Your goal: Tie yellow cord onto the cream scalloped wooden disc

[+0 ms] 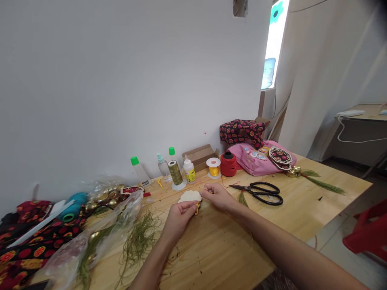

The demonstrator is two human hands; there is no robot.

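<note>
A pale, scallop-edged flat piece (189, 196) lies on the wooden table between and just behind my hands. My left hand (180, 216) is closed in a pinch at its front edge, holding a short yellow cord (197, 208) that dangles below the fingertips. Close beside it, my right hand (219, 196) is pinched too, with its fingertips near the piece's right side. Whatever sits between those right fingers is too small to make out. Black-handled scissors (260, 192) rest to the right of my right hand, next to a small green tassel (242, 199).
Behind the hands stand a glue bottle (189, 171), an olive thread spool (175, 173), a yellow cord spool (214, 169) and a red thread cone (228, 164). Loose green threads (140, 237) and plastic bags lie left. A pink bag (249, 159) with an octagonal ornament (281, 158) is at right.
</note>
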